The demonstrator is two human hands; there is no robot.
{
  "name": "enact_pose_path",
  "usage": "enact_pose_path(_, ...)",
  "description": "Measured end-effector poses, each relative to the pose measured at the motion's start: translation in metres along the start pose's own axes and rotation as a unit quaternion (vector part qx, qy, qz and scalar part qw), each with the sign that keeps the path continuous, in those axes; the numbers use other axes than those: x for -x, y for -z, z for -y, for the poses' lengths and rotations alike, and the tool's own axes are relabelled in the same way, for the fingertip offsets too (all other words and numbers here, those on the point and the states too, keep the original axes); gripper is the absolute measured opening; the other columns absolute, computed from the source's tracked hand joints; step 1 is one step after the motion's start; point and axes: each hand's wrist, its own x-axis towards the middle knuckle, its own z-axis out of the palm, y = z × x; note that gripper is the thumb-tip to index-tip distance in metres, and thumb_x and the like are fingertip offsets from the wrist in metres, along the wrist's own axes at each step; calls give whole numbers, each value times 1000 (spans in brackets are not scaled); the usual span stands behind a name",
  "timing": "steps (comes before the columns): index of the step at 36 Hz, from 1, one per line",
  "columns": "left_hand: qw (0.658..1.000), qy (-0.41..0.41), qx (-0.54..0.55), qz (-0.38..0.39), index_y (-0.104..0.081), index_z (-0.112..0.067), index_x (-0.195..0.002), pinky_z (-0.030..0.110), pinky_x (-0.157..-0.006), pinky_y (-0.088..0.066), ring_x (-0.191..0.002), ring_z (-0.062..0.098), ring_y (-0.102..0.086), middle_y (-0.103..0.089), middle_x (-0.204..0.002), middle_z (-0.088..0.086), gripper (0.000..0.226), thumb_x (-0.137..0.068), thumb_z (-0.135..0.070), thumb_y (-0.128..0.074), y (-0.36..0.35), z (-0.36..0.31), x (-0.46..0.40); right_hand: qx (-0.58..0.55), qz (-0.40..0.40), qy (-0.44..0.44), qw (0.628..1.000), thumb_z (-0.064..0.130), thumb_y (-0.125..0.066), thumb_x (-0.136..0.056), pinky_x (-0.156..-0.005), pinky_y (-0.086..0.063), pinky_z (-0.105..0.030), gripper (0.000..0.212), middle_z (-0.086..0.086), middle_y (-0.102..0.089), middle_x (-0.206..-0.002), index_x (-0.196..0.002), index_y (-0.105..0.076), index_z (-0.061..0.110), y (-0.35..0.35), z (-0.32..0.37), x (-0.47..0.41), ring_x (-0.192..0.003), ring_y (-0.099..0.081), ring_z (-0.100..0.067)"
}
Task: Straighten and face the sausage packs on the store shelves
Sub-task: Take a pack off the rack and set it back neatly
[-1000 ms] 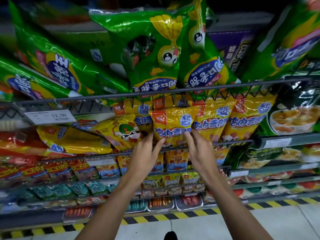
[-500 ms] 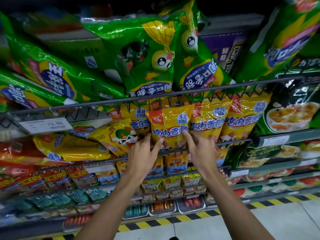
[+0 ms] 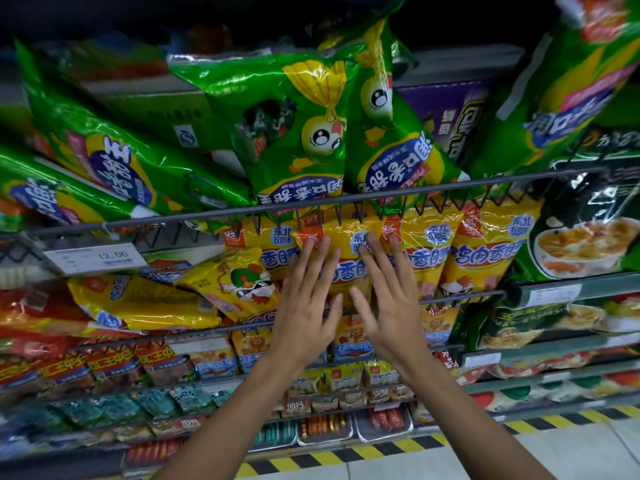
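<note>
Both hands, left hand (image 3: 304,303) and right hand (image 3: 388,299), lie flat with straight fingers on the yellow pack (image 3: 341,271), apparently pressing it square behind the rail (image 3: 467,296).

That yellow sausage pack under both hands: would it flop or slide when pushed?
The yellow pack probably flexes: its film is crinkled. Its glossy wrap looks slippery under the flat left hand and right hand. The wire rail in front should keep it from sliding off.

The white price tag (image 3: 95,258) on the shelf rail reads 12.00 — the packs' print is Chinese.
</note>
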Motion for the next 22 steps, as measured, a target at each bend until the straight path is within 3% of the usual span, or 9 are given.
enact_pose_path(6,999,-7,-48,7,-12,-19,-168,46,-132,-3,-162,25,-5,-5,-176,1,73,-108,-38,-50,-4,10,-12,69,7,-10,998,46,-46,-106,-128,-5,-53,67,9,-14,-172,-164,-19,25,-2,-6,-16,-160,-5,-25)
enact_pose_path(10,999,4,-43,-16,-25,-18,-165,53,-130,-14,-162,26,-11,-14,-174,3,68,-108,-42,-51,-4,8,-19,84,3,-16,996,49,-47,-105,-128,-6,-51,69,12,-13,-171,-164,-18,27,-4,-7,-17,-160,-5,-24)
enact_pose_path(13,999,14,-38,-28,-33,-18,-162,49,-130,-15,-160,28,-16,-22,-172,6,65,-106,-44,-55,-2,6,-25,87,-8,-23,996,50,-47,-105,-128,-7,-49,68,13,-16,-170,-163,-21,29,-3,-7,-19,-159,-7,-22)
enact_pose_path(17,999,17,-39,-16,-28,-22,-165,46,-131,-13,-161,25,-11,-15,-174,3,67,-106,-47,-51,0,8,-21,85,-12,-26,996,52,-46,-105,-128,-4,-43,67,9,-13,-172,-163,-21,31,-2,-9,-17,-159,-9,-19)
enact_pose_path(22,1000,1,-5,-2,-21,-23,-167,57,-126,-23,-161,24,-10,-11,-175,0,71,-107,-37,-56,4,12,-11,103,-5,-21,994,55,-42,-105,-128,-3,-40,66,4,-10,-172,-163,-20,33,1,-13,-14,-159,-8,-18)
